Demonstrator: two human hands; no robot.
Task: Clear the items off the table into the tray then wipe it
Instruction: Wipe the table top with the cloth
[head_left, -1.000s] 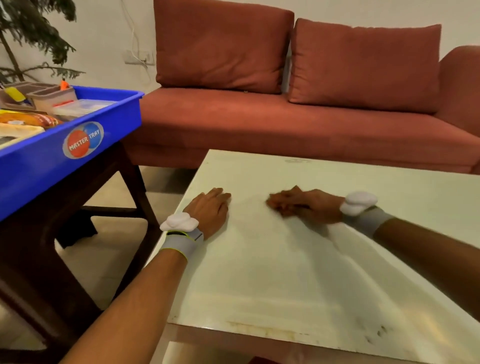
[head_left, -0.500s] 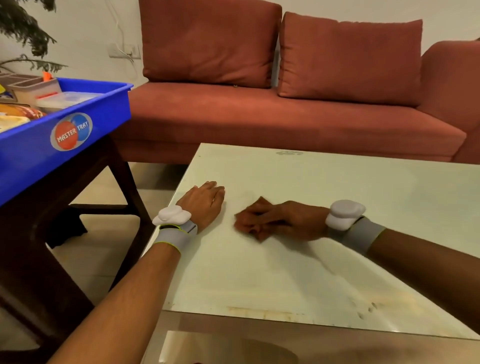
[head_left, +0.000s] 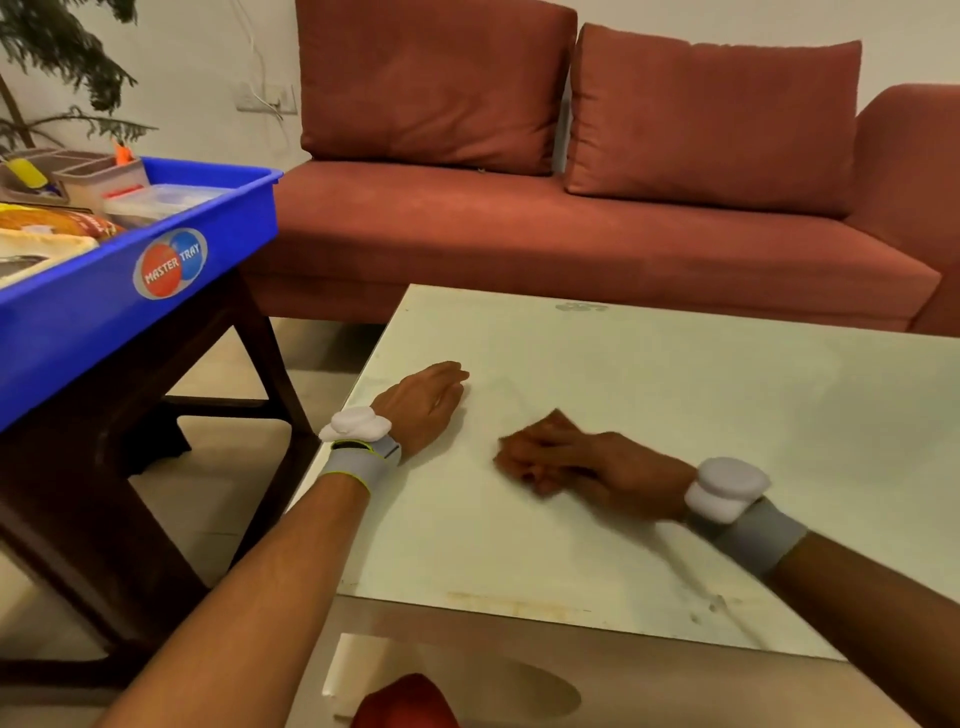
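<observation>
The pale table top (head_left: 675, 395) carries only my two hands. My left hand (head_left: 423, 402) lies flat, palm down, near the table's left edge and holds nothing. To its right, my right hand (head_left: 597, 465) presses down on a small reddish-brown cloth (head_left: 553, 422); only a corner of the cloth pokes out past the fingers. The blue tray (head_left: 104, 306) stands at the left on a dark wooden stand and holds several containers and food packets (head_left: 156, 200).
A red sofa (head_left: 519, 234) runs along the far side of the table. The dark stand's legs (head_left: 260, 364) sit close to the table's left edge. A red object (head_left: 405, 701) shows below the table's near edge. A plant (head_left: 52, 62) is at the far left.
My right hand has slid with the cloth to the left, closer to my left hand, and a little nearer to me. The left hand has stayed flat in place.
</observation>
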